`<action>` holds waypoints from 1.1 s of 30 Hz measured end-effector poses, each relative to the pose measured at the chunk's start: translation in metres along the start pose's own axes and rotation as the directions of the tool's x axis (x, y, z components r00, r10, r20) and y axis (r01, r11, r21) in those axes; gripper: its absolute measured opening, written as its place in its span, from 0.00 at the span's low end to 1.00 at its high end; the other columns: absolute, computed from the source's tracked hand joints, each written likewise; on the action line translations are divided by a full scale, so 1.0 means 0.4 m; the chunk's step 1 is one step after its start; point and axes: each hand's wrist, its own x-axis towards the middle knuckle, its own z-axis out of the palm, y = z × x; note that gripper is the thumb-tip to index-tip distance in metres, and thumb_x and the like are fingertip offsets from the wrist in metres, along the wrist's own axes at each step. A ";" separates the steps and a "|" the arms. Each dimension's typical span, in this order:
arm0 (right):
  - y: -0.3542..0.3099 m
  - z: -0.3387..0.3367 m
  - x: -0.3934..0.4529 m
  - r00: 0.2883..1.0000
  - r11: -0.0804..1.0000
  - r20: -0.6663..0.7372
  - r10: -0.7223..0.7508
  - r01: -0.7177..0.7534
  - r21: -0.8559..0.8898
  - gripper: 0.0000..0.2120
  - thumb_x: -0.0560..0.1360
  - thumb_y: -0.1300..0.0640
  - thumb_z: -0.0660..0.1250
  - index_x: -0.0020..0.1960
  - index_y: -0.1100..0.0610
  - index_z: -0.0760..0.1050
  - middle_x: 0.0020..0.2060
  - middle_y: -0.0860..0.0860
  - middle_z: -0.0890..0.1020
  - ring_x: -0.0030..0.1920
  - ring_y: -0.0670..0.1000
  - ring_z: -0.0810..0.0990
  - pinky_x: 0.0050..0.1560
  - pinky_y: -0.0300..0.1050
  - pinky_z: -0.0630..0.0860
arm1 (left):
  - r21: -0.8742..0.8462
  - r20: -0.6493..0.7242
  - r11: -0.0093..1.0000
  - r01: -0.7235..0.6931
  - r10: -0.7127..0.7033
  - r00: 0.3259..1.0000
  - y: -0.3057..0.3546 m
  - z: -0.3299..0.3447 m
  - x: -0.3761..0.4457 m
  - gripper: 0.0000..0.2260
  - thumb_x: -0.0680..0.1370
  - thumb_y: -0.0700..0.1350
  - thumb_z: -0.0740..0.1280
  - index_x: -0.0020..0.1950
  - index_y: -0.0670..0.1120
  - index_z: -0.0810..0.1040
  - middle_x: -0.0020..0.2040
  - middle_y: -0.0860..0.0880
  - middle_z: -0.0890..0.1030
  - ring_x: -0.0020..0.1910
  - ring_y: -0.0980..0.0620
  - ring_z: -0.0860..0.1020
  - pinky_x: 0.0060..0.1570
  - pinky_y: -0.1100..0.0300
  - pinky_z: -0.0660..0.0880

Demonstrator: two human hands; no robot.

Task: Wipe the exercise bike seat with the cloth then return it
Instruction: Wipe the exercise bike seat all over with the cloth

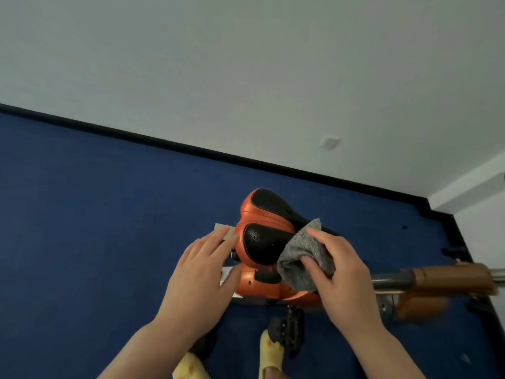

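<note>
Here the cloth (304, 258) is bunched in the closed right hand (338, 272) and pressed on the seat's (266, 242) right side; unwiped pads lie to its left, where the left hand (202, 272) is spread open, empty, beside the seat's left edge.

- We see a plain white wall (246, 64) filling the upper half of the frame.
- A black baseboard (191, 149) runs diagonally below it.
- Blue carpet (82, 228) covers the lower left.
- A white socket plate (329, 142) sits right of centre.
</note>
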 end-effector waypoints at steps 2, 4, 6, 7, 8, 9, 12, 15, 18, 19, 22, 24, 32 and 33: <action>0.019 -0.009 0.007 0.999 1.000 -0.035 0.015 -0.016 -0.027 0.20 0.74 0.56 0.70 0.65 0.49 0.73 0.54 0.43 0.77 0.54 0.40 0.75 0.51 0.25 0.69 | -0.015 0.011 1.000 -0.013 0.013 1.000 0.003 0.017 0.007 0.24 0.77 0.53 0.59 0.72 0.60 0.59 0.69 0.67 0.57 0.71 0.61 0.58 0.68 0.67 0.47; 0.037 -0.016 0.019 0.998 0.999 -0.064 0.019 -0.021 -0.037 0.20 0.74 0.57 0.69 0.65 0.50 0.73 0.53 0.45 0.77 0.53 0.41 0.75 0.51 0.25 0.69 | -0.040 0.006 0.999 0.003 -0.002 1.000 0.009 0.034 0.011 0.24 0.78 0.53 0.59 0.73 0.60 0.58 0.71 0.66 0.58 0.71 0.61 0.57 0.67 0.67 0.48; 0.058 -0.021 0.032 0.997 0.998 -0.070 -0.018 0.014 -0.060 0.20 0.74 0.59 0.69 0.65 0.51 0.74 0.52 0.46 0.76 0.51 0.42 0.76 0.50 0.26 0.70 | -0.064 -0.011 0.998 0.030 -0.031 0.999 0.021 0.052 0.015 0.25 0.77 0.53 0.59 0.73 0.60 0.57 0.73 0.64 0.58 0.71 0.60 0.57 0.69 0.64 0.51; 0.071 -0.025 0.039 0.997 0.996 -0.068 -0.042 0.037 -0.075 0.20 0.74 0.60 0.69 0.65 0.51 0.74 0.51 0.46 0.76 0.50 0.43 0.75 0.48 0.28 0.71 | -0.073 -0.019 0.997 0.040 -0.042 0.999 0.028 0.062 0.015 0.25 0.77 0.53 0.59 0.73 0.60 0.57 0.73 0.64 0.58 0.72 0.59 0.58 0.70 0.62 0.53; 0.087 -0.030 0.045 0.996 0.994 -0.066 -0.065 0.059 -0.087 0.20 0.73 0.61 0.69 0.65 0.51 0.74 0.51 0.45 0.75 0.50 0.43 0.75 0.47 0.29 0.71 | -0.081 -0.025 0.995 0.051 -0.053 0.998 0.037 0.073 0.016 0.25 0.77 0.53 0.59 0.73 0.61 0.56 0.73 0.63 0.58 0.72 0.59 0.58 0.71 0.59 0.55; 0.105 -0.037 0.052 0.995 0.993 -0.064 -0.082 0.076 -0.095 0.20 0.73 0.62 0.69 0.64 0.51 0.75 0.50 0.44 0.74 0.49 0.43 0.74 0.46 0.30 0.71 | -0.088 -0.029 0.994 0.063 -0.066 0.997 0.047 0.085 0.015 0.25 0.77 0.54 0.59 0.73 0.61 0.56 0.74 0.63 0.58 0.72 0.59 0.58 0.71 0.58 0.57; 0.165 -0.049 0.076 0.993 0.989 -0.052 -0.106 0.100 -0.112 0.22 0.73 0.63 0.70 0.64 0.49 0.75 0.49 0.42 0.73 0.49 0.42 0.73 0.45 0.31 0.70 | -0.094 -0.044 0.990 0.108 -0.112 0.993 0.074 0.130 0.018 0.27 0.77 0.54 0.59 0.74 0.61 0.53 0.75 0.64 0.51 0.74 0.59 0.52 0.72 0.58 0.54; 0.201 -0.020 0.094 0.987 0.983 0.062 -0.148 0.154 -0.101 0.24 0.73 0.64 0.70 0.66 0.49 0.73 0.52 0.43 0.72 0.53 0.42 0.72 0.49 0.35 0.73 | -0.081 -0.076 0.985 0.152 -0.158 0.985 0.098 0.172 0.025 0.29 0.76 0.54 0.58 0.75 0.58 0.51 0.75 0.63 0.47 0.74 0.61 0.44 0.72 0.57 0.50; 0.213 0.037 0.088 0.962 0.968 0.179 -0.207 0.227 -0.104 0.23 0.76 0.54 0.66 0.70 0.48 0.69 0.59 0.46 0.72 0.60 0.45 0.69 0.59 0.45 0.69 | -0.069 -0.110 0.977 0.204 -0.210 0.971 0.113 0.199 0.027 0.30 0.76 0.55 0.58 0.75 0.58 0.49 0.75 0.63 0.45 0.74 0.63 0.41 0.70 0.59 0.47; 0.213 0.054 0.086 0.962 0.967 0.166 -0.216 0.234 -0.099 0.21 0.77 0.48 0.63 0.70 0.47 0.69 0.60 0.46 0.73 0.62 0.45 0.69 0.61 0.44 0.66 | -0.070 -0.123 0.972 0.223 -0.230 0.965 0.117 0.206 0.026 0.30 0.76 0.55 0.57 0.75 0.59 0.48 0.75 0.64 0.44 0.73 0.64 0.40 0.69 0.60 0.46; 0.206 0.090 0.089 0.969 0.970 0.076 -0.234 0.238 -0.047 0.22 0.76 0.40 0.60 0.66 0.48 0.74 0.57 0.47 0.76 0.60 0.47 0.71 0.59 0.46 0.66 | -0.068 -0.160 0.961 0.267 -0.274 0.948 0.129 0.223 0.023 0.30 0.75 0.55 0.58 0.73 0.62 0.46 0.74 0.66 0.44 0.73 0.65 0.40 0.68 0.62 0.44; 0.218 0.098 0.098 0.951 0.950 0.028 -0.309 0.310 -0.045 0.18 0.76 0.46 0.64 0.64 0.50 0.76 0.53 0.48 0.78 0.56 0.48 0.74 0.54 0.49 0.72 | -0.058 -0.170 0.955 0.292 -0.298 0.940 0.137 0.231 0.026 0.30 0.76 0.54 0.60 0.74 0.61 0.48 0.75 0.65 0.45 0.73 0.65 0.41 0.67 0.63 0.43; 0.282 0.085 0.107 0.904 0.905 0.020 -0.426 0.426 0.008 0.17 0.76 0.55 0.66 0.63 0.55 0.77 0.53 0.49 0.81 0.56 0.48 0.75 0.57 0.42 0.70 | -0.039 -0.204 0.940 0.338 -0.339 0.919 0.154 0.251 0.023 0.32 0.76 0.52 0.64 0.75 0.58 0.50 0.76 0.63 0.47 0.74 0.63 0.42 0.70 0.59 0.48; 0.271 0.095 0.110 0.899 0.899 0.024 -0.438 0.438 0.013 0.16 0.76 0.57 0.67 0.63 0.56 0.77 0.53 0.50 0.80 0.55 0.48 0.75 0.56 0.43 0.72 | -0.030 -0.203 0.939 0.342 -0.341 0.918 0.156 0.255 0.024 0.32 0.76 0.52 0.64 0.75 0.58 0.50 0.76 0.62 0.46 0.74 0.63 0.41 0.70 0.59 0.47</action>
